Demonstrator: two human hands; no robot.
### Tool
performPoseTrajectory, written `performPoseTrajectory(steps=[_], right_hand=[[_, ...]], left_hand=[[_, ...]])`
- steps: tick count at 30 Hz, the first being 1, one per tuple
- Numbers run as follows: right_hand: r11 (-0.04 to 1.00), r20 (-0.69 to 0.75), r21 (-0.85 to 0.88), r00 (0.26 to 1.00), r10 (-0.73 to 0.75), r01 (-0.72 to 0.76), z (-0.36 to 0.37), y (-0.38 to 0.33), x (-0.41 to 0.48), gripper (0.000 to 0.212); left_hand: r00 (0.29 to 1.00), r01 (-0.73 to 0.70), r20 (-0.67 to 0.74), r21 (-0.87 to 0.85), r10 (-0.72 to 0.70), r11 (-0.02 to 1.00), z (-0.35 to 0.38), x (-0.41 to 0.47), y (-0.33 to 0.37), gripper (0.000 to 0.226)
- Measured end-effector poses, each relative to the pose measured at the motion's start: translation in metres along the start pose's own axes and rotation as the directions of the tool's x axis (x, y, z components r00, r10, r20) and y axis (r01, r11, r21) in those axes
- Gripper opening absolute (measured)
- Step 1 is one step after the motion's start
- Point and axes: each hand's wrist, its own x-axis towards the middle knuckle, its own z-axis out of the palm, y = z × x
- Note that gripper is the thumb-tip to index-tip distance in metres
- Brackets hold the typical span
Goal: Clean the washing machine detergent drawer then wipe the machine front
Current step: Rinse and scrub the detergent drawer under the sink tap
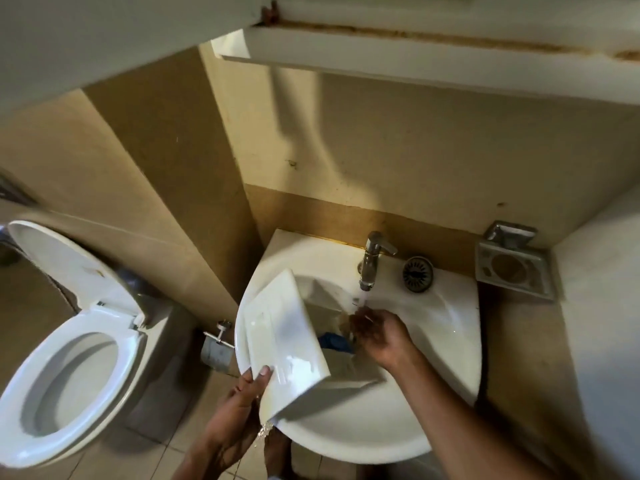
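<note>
So the detergent drawer (287, 337) is tipped up over the left side of the sink (346, 441), dripping past its front rim. Left hand (239, 407) grips the drawer's near corner, thumb on the white front panel. Right hand (377, 330) is inside the sink under the running tap (372, 261), fingers loosely cupped, nothing in it that I can see. Toilet (59, 261) sits left of the sink, lid up.

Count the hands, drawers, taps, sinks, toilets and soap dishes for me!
hands: 2, the left hand and the right hand
drawer: 1
tap: 1
sink: 1
toilet: 1
soap dish: 1
Total: 7
</note>
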Motion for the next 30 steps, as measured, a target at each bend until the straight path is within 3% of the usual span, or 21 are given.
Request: performPoseTrajectory(steps=[3, 6, 9, 11, 13, 15, 16, 18, 20, 21, 24, 27, 30], right_hand=[[0.969, 0.047, 0.225, 0.995, 0.091, -0.100, 0.010, 0.010, 0.026, 0.019], [0.907, 0.149, 0.388, 0.982, 0.113, -0.163, 0.019, 0.010, 0.038, 0.025], [0.919, 0.263, 0.358, 0.962, 0.070, -0.165, 0.023, 0.006, 0.037, 0.020], [0.936, 0.299, 0.318, 0.953, 0.055, -0.154, 0.027, 0.001, 0.032, 0.011], [0.940, 0.245, 0.315, 0.968, 0.050, -0.129, 0.033, 0.000, 0.029, 0.011], [0.979, 0.218, 0.175, 0.974, 0.067, -0.107, 0.045, 0.005, 0.016, 0.017], [0.997, 0.224, -0.017, 0.972, 0.073, -0.071, 0.052, 0.009, 0.005, 0.022], [0.899, 0.242, -0.436, 0.967, 0.078, 0.036, 0.062, 0.017, -0.019, 0.029], [0.783, 0.170, -0.612, 0.985, -0.005, 0.110, 0.064, 0.016, -0.030, 0.029], [0.777, 0.131, -0.621, 0.991, -0.026, 0.103, 0.060, 0.012, -0.030, 0.029], [0.870, 0.072, -0.492, 0.997, 0.010, 0.027, 0.041, -0.004, -0.020, 0.028], [0.993, 0.010, -0.119, 1.000, -0.010, 0.011, 0.027, -0.017, 0.008, 0.022], [0.982, 0.034, 0.169, 0.997, 0.075, -0.079, 0.028, -0.018, 0.033, 0.024]], left_hand=[[0.994, 0.045, -0.107, 0.082, -0.036, 0.996, 0.007, 0.007, -0.017, 0.032], [0.944, 0.059, -0.330, 0.185, 0.006, 0.981, 0.025, 0.019, -0.025, 0.028], [0.830, 0.081, -0.549, 0.283, 0.093, 0.956, 0.040, 0.032, -0.028, 0.034], [0.801, 0.071, -0.581, 0.330, 0.143, 0.941, 0.046, 0.040, -0.029, 0.038], [0.801, 0.079, -0.582, 0.332, 0.138, 0.940, 0.045, 0.044, -0.029, 0.042], [0.815, 0.090, -0.566, 0.339, 0.126, 0.936, 0.043, 0.048, -0.027, 0.043], [0.821, 0.103, -0.558, 0.348, 0.118, 0.932, 0.042, 0.052, -0.026, 0.042], [0.833, 0.132, -0.547, 0.339, 0.081, 0.931, 0.045, 0.058, -0.021, 0.042], [0.842, 0.151, -0.537, 0.319, 0.048, 0.935, 0.049, 0.061, -0.014, 0.043], [0.853, 0.160, -0.521, 0.317, 0.031, 0.935, 0.052, 0.061, -0.010, 0.042], [0.880, 0.188, -0.476, 0.331, -0.008, 0.925, 0.057, 0.059, -0.003, 0.037], [0.892, 0.184, -0.452, 0.325, -0.019, 0.928, 0.057, 0.062, -0.003, 0.035], [0.903, 0.168, -0.430, 0.326, -0.013, 0.930, 0.053, 0.067, -0.006, 0.037]])
